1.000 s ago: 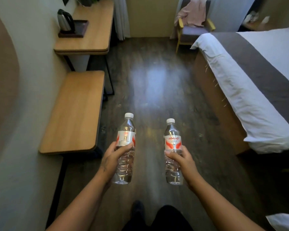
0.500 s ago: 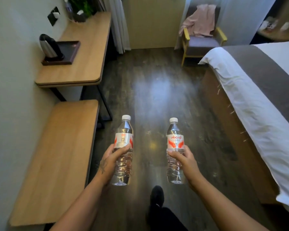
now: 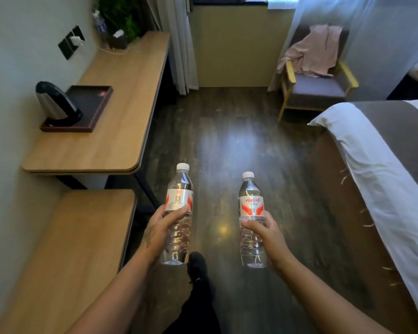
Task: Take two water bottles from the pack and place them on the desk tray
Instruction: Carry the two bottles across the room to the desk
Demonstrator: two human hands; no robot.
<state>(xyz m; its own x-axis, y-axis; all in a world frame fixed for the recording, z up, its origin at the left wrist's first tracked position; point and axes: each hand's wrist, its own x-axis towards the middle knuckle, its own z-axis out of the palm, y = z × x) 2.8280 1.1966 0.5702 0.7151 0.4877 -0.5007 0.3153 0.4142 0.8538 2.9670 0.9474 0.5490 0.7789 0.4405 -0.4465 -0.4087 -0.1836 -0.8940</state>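
I hold two clear water bottles upright over the dark wooden floor. My left hand (image 3: 161,229) grips the left bottle (image 3: 179,189) around its middle; its label is silver with red. My right hand (image 3: 267,233) grips the right bottle (image 3: 251,201), which has a white and red label. Both have white caps. The dark desk tray (image 3: 94,104) lies on the wooden desk (image 3: 121,131) at the upper left, well ahead of my hands. A steel and black kettle (image 3: 56,102) stands on the tray's left end. The pack is not in view.
A lower wooden bench (image 3: 77,249) runs along the left wall, beside my left arm. The bed (image 3: 384,169) with white and brown bedding fills the right. An armchair (image 3: 316,90) with pink clothing stands at the far end. A plant (image 3: 121,18) sits on the desk's far end.
I have walked forward along the floor with both bottles. The desk, tray and kettle are nearer and lower in view. The hands keep the same grip.
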